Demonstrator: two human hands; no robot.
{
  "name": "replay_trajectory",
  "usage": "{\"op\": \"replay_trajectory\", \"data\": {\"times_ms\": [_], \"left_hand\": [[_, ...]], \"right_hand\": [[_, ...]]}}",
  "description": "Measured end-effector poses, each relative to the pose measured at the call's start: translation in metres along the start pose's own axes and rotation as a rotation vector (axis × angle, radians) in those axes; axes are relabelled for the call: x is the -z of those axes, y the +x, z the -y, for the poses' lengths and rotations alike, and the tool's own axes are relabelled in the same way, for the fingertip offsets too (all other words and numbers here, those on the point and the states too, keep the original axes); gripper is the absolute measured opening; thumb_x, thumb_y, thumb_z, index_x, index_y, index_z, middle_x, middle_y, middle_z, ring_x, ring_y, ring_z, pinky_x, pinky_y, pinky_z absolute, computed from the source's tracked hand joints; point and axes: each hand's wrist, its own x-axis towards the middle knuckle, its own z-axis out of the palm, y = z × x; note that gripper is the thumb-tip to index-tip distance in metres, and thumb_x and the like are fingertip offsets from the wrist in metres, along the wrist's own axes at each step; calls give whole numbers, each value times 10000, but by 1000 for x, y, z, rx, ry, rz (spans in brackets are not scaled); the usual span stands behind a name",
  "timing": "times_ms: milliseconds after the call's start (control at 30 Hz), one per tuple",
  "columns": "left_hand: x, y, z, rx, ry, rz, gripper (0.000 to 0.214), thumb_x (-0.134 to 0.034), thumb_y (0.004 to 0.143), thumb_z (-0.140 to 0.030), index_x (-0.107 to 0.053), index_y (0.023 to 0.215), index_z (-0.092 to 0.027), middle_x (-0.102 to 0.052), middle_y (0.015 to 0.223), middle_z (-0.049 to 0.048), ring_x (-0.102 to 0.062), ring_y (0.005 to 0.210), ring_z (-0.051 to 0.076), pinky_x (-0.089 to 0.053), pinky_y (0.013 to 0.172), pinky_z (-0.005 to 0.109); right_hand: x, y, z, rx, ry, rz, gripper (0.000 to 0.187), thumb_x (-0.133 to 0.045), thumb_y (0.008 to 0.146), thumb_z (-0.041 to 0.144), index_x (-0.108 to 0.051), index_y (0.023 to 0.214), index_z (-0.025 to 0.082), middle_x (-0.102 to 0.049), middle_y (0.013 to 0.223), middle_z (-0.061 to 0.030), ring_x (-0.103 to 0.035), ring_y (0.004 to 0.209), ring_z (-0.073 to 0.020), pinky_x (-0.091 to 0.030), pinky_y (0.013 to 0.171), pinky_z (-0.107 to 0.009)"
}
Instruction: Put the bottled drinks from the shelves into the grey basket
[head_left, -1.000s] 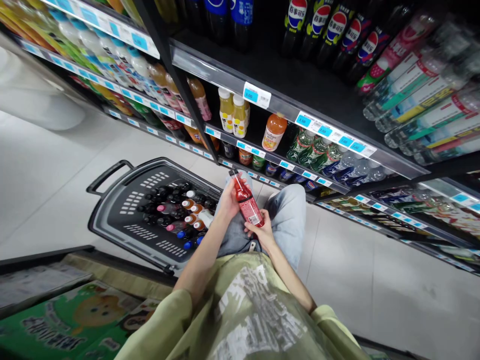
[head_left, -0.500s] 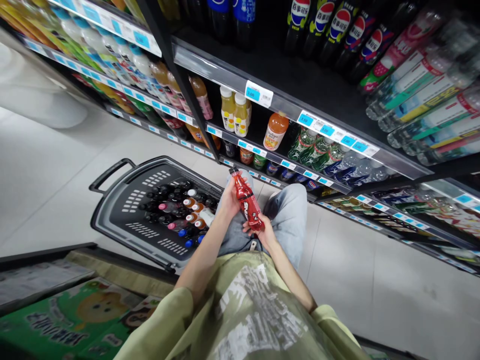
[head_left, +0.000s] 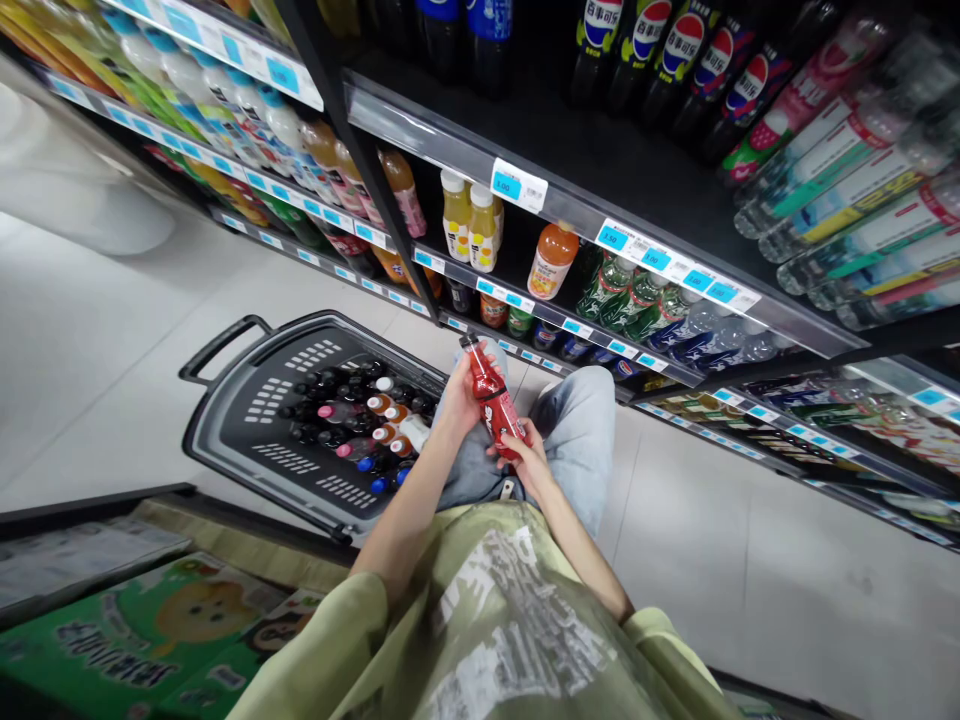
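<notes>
A red drink bottle (head_left: 492,398) with a black cap lies tilted between my two hands, above my lap. My left hand (head_left: 463,395) is wrapped round its upper part, near the cap. Round the lower end, my right hand (head_left: 526,452) closes with the thumb across the label. To the left, a dark grey shopping basket (head_left: 259,375) stands on the floor and holds many bottles, with black, white, orange, pink and blue caps showing.
In front rise black shelves with price tags (head_left: 519,187), yellow juice bottles (head_left: 456,222), an orange drink bottle (head_left: 553,262) and green soda bottles (head_left: 602,297). Cola bottles (head_left: 679,48) stand higher up. A green printed box (head_left: 127,640) is at the lower left, behind the basket.
The red bottle has turned slightly about its length, so its label faces differently. My right thumb has shifted onto the label. The basket and shelves stay as they were.
</notes>
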Motion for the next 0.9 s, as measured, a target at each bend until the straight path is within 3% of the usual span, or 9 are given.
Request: {"op": "replay_trajectory", "data": {"times_ms": [200, 467, 600, 733, 900], "left_hand": [[2, 1, 0, -9, 6, 11, 309, -714, 1028, -400, -699, 1259, -196, -757, 941, 12, -730, 737, 145, -610, 707, 276], [-1, -1, -1, 1, 26, -10, 272, -695, 1034, -374, -704, 1230, -186, -755, 927, 20, -731, 732, 151, -610, 695, 275], [-3, -2, -1, 3, 18, -8, 270, -697, 1030, -375, -700, 1222, -185, -749, 907, 15, -729, 727, 144, -610, 699, 265], [-4, -3, -1, -2, 8, -3, 263, -675, 1044, -374, -697, 1220, -180, -750, 908, 17, -721, 711, 142, -613, 698, 271], [-5, -3, -1, 2, 16, -18, 247, -655, 1056, -378, -699, 1202, -185, -740, 901, 16, -713, 700, 145, -614, 704, 287]], "right_hand": [[1, 3, 1, -1, 15, -75, 530, -937, 665, 431, -593, 1022, 241, -813, 946, 0, -776, 630, -178, -572, 457, -213], [8, 5, -4, -133, 0, 44, 610, -668, 828, 751, -716, 924, 150, -788, 746, -109, -768, 670, -218, -594, 552, -262], [7, 5, -4, -85, 8, 27, 612, -756, 777, 745, -654, 1012, 190, -797, 740, -71, -739, 592, -206, -551, 484, -247], [4, 1, -2, -27, -14, 40, 635, -919, 710, 628, -565, 1072, 244, -806, 756, -19, -739, 575, -188, -535, 471, -218], [0, -2, 3, -42, -17, 88, 604, -940, 711, 548, -556, 1063, 244, -809, 804, -21, -749, 592, -181, -537, 457, -209]]}}
